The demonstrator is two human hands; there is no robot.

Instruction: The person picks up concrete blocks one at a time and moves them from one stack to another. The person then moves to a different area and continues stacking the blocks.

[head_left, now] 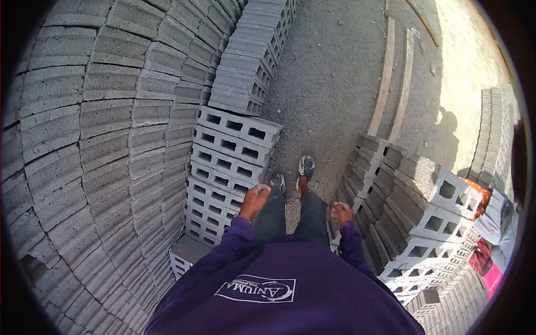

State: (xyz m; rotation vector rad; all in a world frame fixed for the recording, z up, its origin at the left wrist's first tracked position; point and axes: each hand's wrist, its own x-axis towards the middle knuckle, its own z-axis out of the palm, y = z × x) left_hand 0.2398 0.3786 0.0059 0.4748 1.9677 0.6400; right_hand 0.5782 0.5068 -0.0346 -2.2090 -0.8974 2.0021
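My left hand [255,201] hangs in front of my left thigh with its fingers curled in, and nothing shows in it. Close to its left stands a stack of grey hollow concrete blocks [244,129], their holes facing me; the hand overlaps the stack's edge in the view, and I cannot tell if they touch. Beside my right thigh, my right hand [341,213] is loosely closed, also with no object visible. Nearest to it is another stack of hollow blocks [393,198] on the right.
A high wall of stacked blocks [109,120] fills the left side. A lower block row [243,61] runs ahead along gravelly ground [321,72]. Two wooden planks [384,78] lie ahead on the right. Cloths [494,218] hang over blocks at the far right.
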